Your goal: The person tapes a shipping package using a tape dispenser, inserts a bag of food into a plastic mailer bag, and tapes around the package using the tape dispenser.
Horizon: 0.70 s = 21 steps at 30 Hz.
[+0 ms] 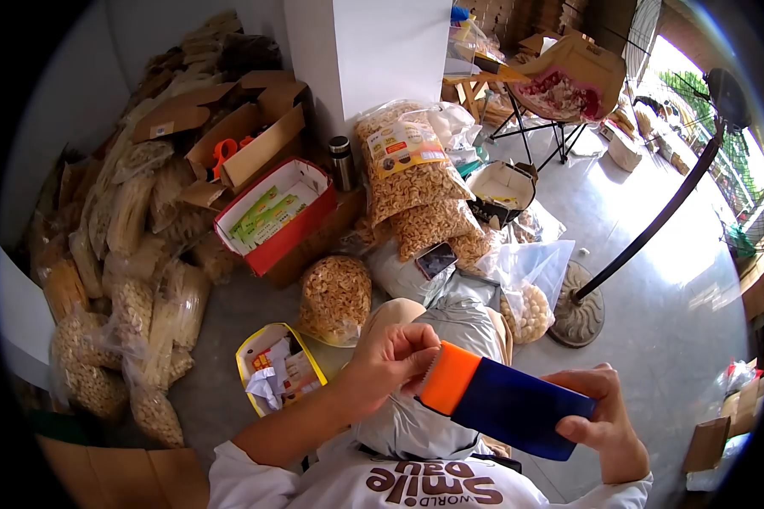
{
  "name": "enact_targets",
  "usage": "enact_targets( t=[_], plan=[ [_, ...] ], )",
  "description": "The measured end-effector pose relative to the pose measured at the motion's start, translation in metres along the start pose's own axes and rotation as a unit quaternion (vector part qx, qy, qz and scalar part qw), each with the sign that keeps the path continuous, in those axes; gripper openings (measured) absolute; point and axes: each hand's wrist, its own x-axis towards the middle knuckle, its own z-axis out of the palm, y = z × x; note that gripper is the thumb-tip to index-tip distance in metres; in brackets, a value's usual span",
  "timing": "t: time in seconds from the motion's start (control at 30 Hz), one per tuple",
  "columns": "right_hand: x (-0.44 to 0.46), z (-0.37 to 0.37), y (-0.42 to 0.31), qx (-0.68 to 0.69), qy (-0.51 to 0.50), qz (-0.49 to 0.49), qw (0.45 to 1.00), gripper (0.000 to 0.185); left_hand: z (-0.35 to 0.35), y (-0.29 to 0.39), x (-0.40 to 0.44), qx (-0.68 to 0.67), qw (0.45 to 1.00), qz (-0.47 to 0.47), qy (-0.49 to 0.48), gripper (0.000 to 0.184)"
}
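My right hand (604,416) grips the dark blue end of a tape dispenser (518,407), thumb on top and fingers along the far side. Its other end is bright orange with a small toothed edge, tilted up toward the left. At that toothed edge my left hand (390,360) is closed in a pinch; whatever lies between the fingertips is too small to make out. The dispenser is above my lap, where a silvery grey apron (463,339) covers my legs. A phone (435,260) lies just beyond my knees, near the bags.
Large clear bags of tan snack pieces (416,182) lean by the white pillar (390,59). On the left are a bag pile (136,297), a red box with green packets (276,216) and a yellow-rimmed box (280,369). A round-based stand (577,305) rises at right.
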Motion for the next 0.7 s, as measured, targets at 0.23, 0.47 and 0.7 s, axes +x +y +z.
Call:
enact_targets(
  t=[0.23,0.47,0.7],
  plan=[
    [-0.038,-0.03,0.023,0.026,0.085,0.061,0.994,0.061,-0.043,0.041,0.0,0.222,0.968,0.089,0.082,0.013],
    [-0.103,-0.059,0.134,0.03,0.122,0.296,0.947,0.057,-0.14,-0.069,0.025,0.251,0.944,-0.108,0.182,0.012],
    [-0.111,-0.025,0.205,0.154,0.094,0.271,0.946,0.057,-0.149,-0.101,0.026,0.334,0.916,0.063,0.213,0.024]
  ],
)
